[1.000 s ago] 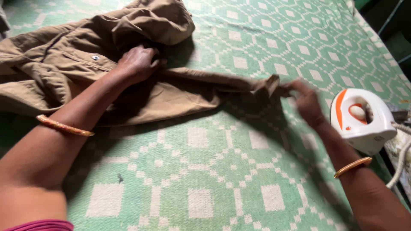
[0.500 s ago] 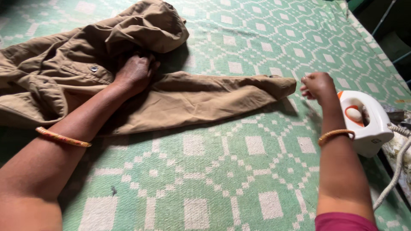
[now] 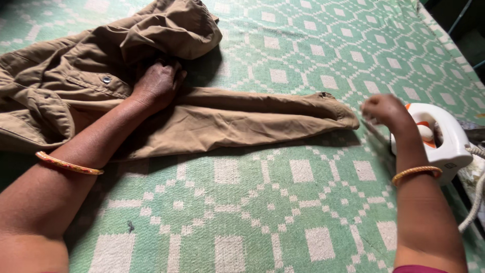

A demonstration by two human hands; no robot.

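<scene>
head: left hand (image 3: pixel 157 83) pins khaki shirt (image 3: pixel 212 119).

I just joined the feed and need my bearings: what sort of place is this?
Probably a home ironing spot: a green patterned blanket is spread as a pad, a brown shirt lies flat on it, and a white iron stands beside the right hand.

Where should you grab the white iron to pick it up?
Probably by the arched handle on top of the white iron, coming from above. The handle curves over an orange-lined opening, leaving room for fingers to wrap through. Its flat underside seems to face the green patterned cloth, so the top is free. The right hand is right beside it; the cord trails off its right side.
</scene>
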